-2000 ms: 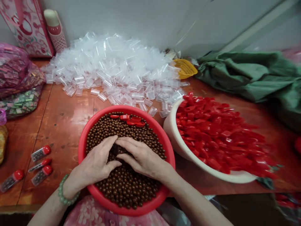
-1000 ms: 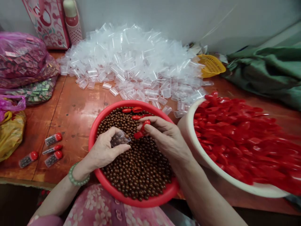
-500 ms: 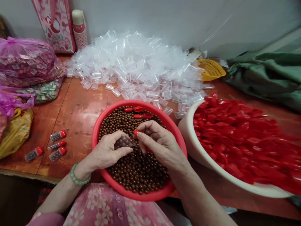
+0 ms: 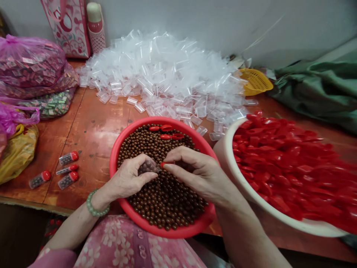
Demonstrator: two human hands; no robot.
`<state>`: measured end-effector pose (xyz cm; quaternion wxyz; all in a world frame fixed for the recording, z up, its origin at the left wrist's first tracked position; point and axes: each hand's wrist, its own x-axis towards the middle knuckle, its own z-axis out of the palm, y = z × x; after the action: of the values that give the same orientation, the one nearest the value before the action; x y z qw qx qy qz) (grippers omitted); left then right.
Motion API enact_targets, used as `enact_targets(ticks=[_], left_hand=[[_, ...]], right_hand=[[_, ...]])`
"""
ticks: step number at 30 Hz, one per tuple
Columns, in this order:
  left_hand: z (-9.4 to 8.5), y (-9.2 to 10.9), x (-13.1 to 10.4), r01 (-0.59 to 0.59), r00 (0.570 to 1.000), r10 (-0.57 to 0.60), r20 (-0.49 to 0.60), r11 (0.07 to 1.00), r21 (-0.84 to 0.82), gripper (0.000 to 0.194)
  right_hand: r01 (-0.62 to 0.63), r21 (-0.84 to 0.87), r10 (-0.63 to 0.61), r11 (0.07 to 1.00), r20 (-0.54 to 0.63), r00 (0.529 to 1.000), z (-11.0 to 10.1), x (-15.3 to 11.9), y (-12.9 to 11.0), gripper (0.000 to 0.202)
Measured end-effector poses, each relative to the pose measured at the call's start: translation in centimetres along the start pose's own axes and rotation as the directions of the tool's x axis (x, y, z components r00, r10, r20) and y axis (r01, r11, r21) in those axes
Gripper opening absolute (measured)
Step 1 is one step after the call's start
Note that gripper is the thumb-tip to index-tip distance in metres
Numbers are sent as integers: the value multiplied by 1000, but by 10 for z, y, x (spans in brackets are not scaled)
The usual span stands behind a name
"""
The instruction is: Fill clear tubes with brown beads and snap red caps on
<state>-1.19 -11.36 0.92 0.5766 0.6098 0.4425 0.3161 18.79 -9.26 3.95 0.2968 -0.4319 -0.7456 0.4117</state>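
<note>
A red basin [image 4: 113, 163] full of brown balls [image 4: 167, 201] stands at the front centre. Over it, my left hand [image 4: 134, 175] is closed round a clear tube [image 4: 147, 167] with dark balls inside, its mouth facing right. Between thumb and fingertips my right hand [image 4: 195, 169] pinches a small red cap [image 4: 163, 165], which is at the tube's mouth; whether it sits inside cannot be made out. Two red scoop-shaped pieces [image 4: 166, 127] lie on the balls at the basin's far side.
Right: a white tub [image 4: 232, 156] heaped with red pieces [image 4: 287, 163]. Behind: a pile of clear tubes [image 4: 167, 70], a yellow basket [image 4: 255, 82], a green cloth [image 4: 320, 85]. Left: several capped tubes [image 4: 67, 158], plastic bags [image 4: 30, 70]; further back, a pink bag [image 4: 68, 29] and a bottle [image 4: 95, 29].
My right hand has brought the red cap left and down to the tube's mouth, and its fingers have drawn closer together. My left hand still holds the tube. The view has shifted slightly.
</note>
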Motion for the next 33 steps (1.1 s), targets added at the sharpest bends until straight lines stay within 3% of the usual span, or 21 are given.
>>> enact_targets(ticks=[3,8,14,20,27,31,33], left_hand=[[0,-1,1,-3,999,0,-41,998,-62,10],[-1,1,4,41,999,-45,-29,993,-115,11],[12,8,8,167,982,-187,-18,911,-376,20],[29,7,10,166,963,-261,-71,778,-606,33],[22,0,12,86,945,-249,-210,813,-576,30],[19,2,13,108,941,-257,-219,845,-524,26],[19,4,14,110,946,-249,-205,847,-521,25]], right_hand=[[-85,16,85,996,-1,996,-6,-3,5,10],[-257,351,289,900,-42,956,4,1,10,29],[-118,634,305,764,-195,932,26,20,7,24],[-51,582,238,812,-249,939,34,18,13,18],[17,591,232,807,-342,911,30,6,22,22],[-43,447,205,894,-320,925,21,-2,25,17],[-44,305,133,951,-278,951,16,-4,24,16]])
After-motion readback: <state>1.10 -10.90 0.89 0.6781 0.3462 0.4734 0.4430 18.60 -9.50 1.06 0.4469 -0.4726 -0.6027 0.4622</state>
